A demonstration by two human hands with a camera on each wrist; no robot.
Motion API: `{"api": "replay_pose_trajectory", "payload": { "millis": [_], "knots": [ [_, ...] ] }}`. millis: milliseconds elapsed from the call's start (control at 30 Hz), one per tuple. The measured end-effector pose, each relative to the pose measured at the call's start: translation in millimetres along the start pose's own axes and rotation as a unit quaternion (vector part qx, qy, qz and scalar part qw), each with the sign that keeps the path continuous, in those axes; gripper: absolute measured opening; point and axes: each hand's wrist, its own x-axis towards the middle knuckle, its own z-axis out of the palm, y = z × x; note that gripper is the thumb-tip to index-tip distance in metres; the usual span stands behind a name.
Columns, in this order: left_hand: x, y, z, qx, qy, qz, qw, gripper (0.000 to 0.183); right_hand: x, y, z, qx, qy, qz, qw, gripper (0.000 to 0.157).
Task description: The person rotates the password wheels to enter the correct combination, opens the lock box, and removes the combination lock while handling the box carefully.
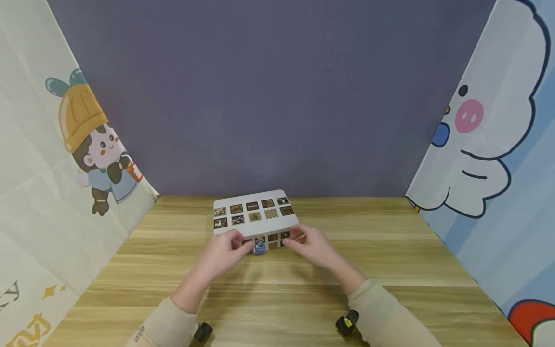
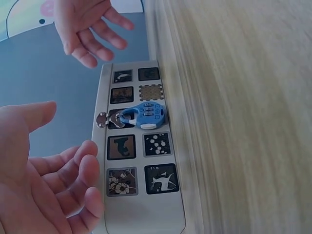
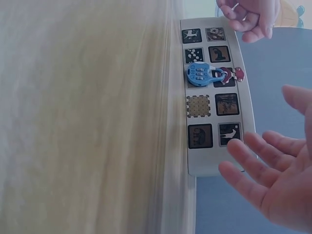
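**Near the desk's [image 1: 368, 241] back edge, a box [image 1: 261, 210] wears a blue padlock [image 2: 152, 117]**

It sits closer to the back left corner than the back right, its lid [image 1: 276, 224] down, so whatever it holds is hidden. The padlock hangs from a metal clasp [image 2: 102, 120] on the front; I make out 3 dials [image 2: 148, 110], but their digits are too small to read. Picture squares [image 1: 254, 217] fill the lid, 10 in 2 rows, and more line the front, partly covered by the padlock. The person's left hand [image 1: 227, 248] is at the box's front left, fingers loosely bent, gripping nothing. Their right hand [image 1: 314, 246], by the front right corner, has its fingers relaxed and parted; whether they touch the box, I can't tell. Both sleeves [image 1: 386, 313] are only partly seen.
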Motion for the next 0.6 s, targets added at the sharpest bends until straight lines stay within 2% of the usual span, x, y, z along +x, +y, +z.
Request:
{"api": "replay_pose_trajectory", "payload": {
  "millis": [400, 600],
  "knots": [
    [0.6, -1.5, 6.8, 0.015, -0.033, -0.015, 0.9992, 0.039, 4, -1, 10.8, -0.009, -0.032, 0.029, 0.999, 0.055],
    [2.4, -1.2, 9.7, 0.016, -0.048, -0.016, 0.9986, 0.041, 6, 3, 16.5, 0.011, -0.058, 0.038, 0.998, 0.058]
  ]
}}
